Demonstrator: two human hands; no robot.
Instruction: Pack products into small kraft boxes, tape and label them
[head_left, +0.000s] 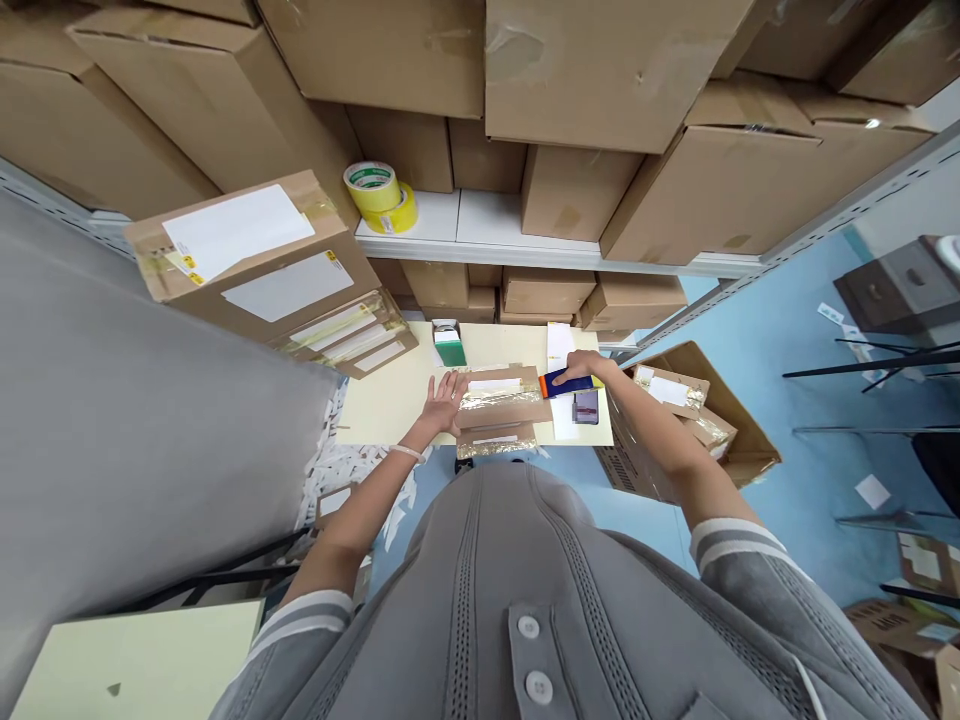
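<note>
A taped cardboard box (495, 410) lies on the pale table (390, 400) in front of me, with a white label (496, 387) under clear tape on its top. My left hand (444, 402) rests on the box's left end with fingers spread. Against its right end, my right hand (579, 369) grips a blue tape dispenser (568, 385) with an orange edge. Some yellow shows at the dispenser's far side. Beneath and beside that hand are white label sheets (559, 342) and a phone-like dark rectangle (586, 408).
A small green-and-white box (449, 344) stands at the table's back. Labelled boxes (277, 280) are stacked at left. Yellow tape rolls (382, 198) sit on the shelf (487, 220) among cartons. Right of the table, a large open carton (739, 430) holds parcels. Paper scraps (334, 470) litter the floor at left.
</note>
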